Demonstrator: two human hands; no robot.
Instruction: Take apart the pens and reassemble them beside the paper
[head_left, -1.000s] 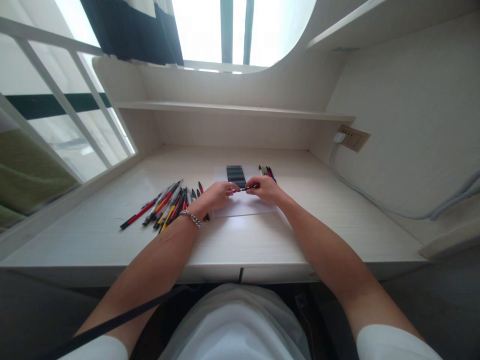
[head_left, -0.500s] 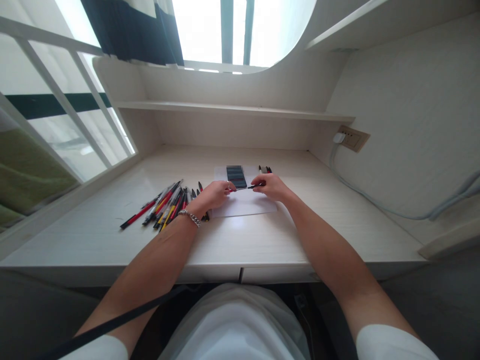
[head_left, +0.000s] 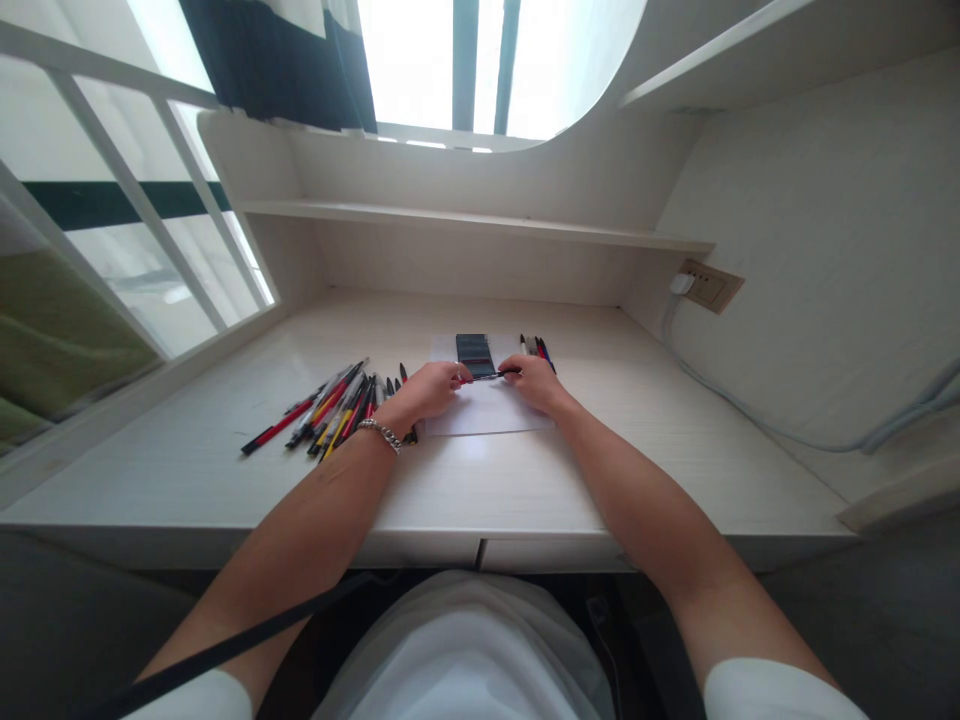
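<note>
My left hand (head_left: 437,388), with a chain bracelet at its wrist, is closed on the red end of a slim pen (head_left: 484,377). Facing it, my right hand (head_left: 532,380) pinches a black pen part (head_left: 510,372), whose inner end meets the pen between the hands. Whether this part is a cap or a barrel is too small to tell. Both hands are over white paper (head_left: 487,418). Just behind them lies a dark, flat rectangular object (head_left: 473,349), much like a phone. Several pens (head_left: 541,347) lie beyond my right hand, partly hidden by it.
Left of my left forearm, a loose pile of red, yellow, black and clear pens (head_left: 337,410) lies on the white desk (head_left: 600,470). A low shelf (head_left: 480,218) runs along the back. A white cable (head_left: 739,400) hangs from a wall socket (head_left: 712,286) at right.
The black part in my right hand has moved left against the pen, closing the small gap between them. My left hand has hardly moved. The view has shifted slightly.
</note>
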